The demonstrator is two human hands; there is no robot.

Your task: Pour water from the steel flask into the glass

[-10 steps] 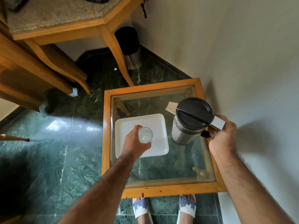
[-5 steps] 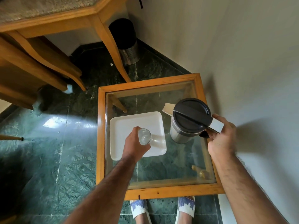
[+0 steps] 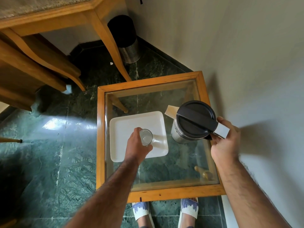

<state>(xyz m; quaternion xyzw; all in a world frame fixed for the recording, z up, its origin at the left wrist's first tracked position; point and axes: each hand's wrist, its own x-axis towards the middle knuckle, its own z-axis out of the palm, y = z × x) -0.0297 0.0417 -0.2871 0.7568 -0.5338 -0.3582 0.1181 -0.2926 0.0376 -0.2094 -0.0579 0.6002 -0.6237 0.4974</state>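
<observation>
A clear glass (image 3: 146, 137) is upright over the white square tray (image 3: 128, 122), with my left hand (image 3: 137, 146) wrapped around its left side. The steel flask (image 3: 191, 124) with a black lid is on the right of the glass-topped table (image 3: 101, 137), upright, its steel wall showing below the lid. My right hand (image 3: 225, 140) grips the flask's handle at its right side, fingers closed around it. The glass looks empty. I cannot tell whether the flask rests on the table or is lifted a little.
A beige card (image 3: 170, 111) lies behind the flask on the glass top. A wall runs close along the right. A perforated steel bin (image 3: 127, 43) and a wooden desk leg (image 3: 110, 41) are on the green marble floor beyond the table. My sandalled feet (image 3: 143, 213) are at the near edge.
Both hands keep their grips on the glass and the flask handle. The view has shifted slightly, and the flask has stayed upright in about the same place.
</observation>
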